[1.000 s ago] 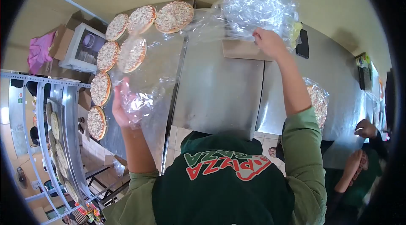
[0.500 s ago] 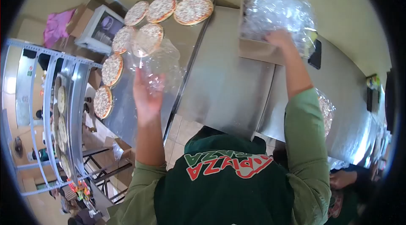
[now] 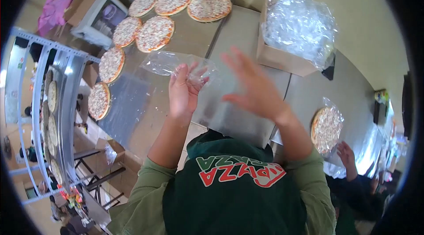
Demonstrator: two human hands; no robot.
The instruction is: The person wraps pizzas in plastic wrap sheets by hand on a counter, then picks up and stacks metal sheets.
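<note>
In the middle of the head view, my left hand (image 3: 184, 96) has a clear plastic bag (image 3: 160, 62) between thumb and fingers. The bag stretches out to the left, over the metal table and just below a cheese-topped pizza (image 3: 154, 34). My right hand (image 3: 255, 88), a little blurred, is to the right of the bag with fingers spread and nothing in it. Beyond it stands a cardboard box (image 3: 285, 61) heaped with clear plastic bags (image 3: 300, 27). Several more pizzas (image 3: 210, 6) lie along the table's far and left edges.
On the right, a pizza in clear plastic (image 3: 327, 129) lies near another person's hand (image 3: 346, 154). A metal rack (image 3: 73, 85) with flat rounds of dough is at the left. A dark flat object (image 3: 328, 73) pokes out beside the box.
My right hand has left the bags in the box and come back toward my left hand, its fingers now spread. My left hand has moved right with its bag. The other person's hand has risen.
</note>
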